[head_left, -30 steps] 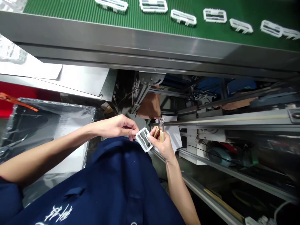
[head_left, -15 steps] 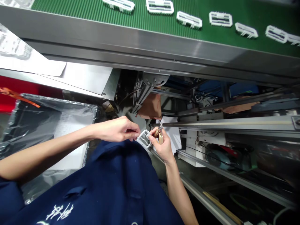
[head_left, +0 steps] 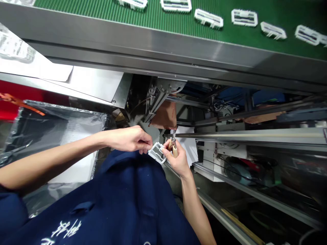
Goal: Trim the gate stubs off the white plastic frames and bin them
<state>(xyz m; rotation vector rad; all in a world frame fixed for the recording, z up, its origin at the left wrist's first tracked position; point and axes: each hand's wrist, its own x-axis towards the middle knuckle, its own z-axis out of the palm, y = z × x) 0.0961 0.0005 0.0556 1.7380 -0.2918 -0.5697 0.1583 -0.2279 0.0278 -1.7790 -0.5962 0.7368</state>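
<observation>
Pinching the left corner of the white frame point(head_left: 155, 157) between thumb and fingers, your left hand point(head_left: 138, 140) is closed on it; your right hand point(head_left: 178, 157) grips the opposite side of the same frame with its thumb and fingertips, and also holds the pliers point(head_left: 174, 148), their tan handles tucked in the hand and their metal tip pointing away from you. The frame is tilted in the air just in front of your navy shirt point(head_left: 127, 200), clear of every surface; beyond your hands, the green conveyor belt point(head_left: 176, 21) carries more white parts point(head_left: 208, 19), spaced in an uneven row near its near edge, the two at the right end touching or overlapping; a bare metal rail point(head_left: 143, 44) runs along that edge. To your left, white papers point(head_left: 94, 81) reach close to the right corner of the metal bench point(head_left: 124, 92); below the bench's near edge, a dark bin point(head_left: 38, 131) lined with clear plastic holds a white sheet point(head_left: 83, 136); an orange strap point(head_left: 22, 103) lies over its far left corner.
</observation>
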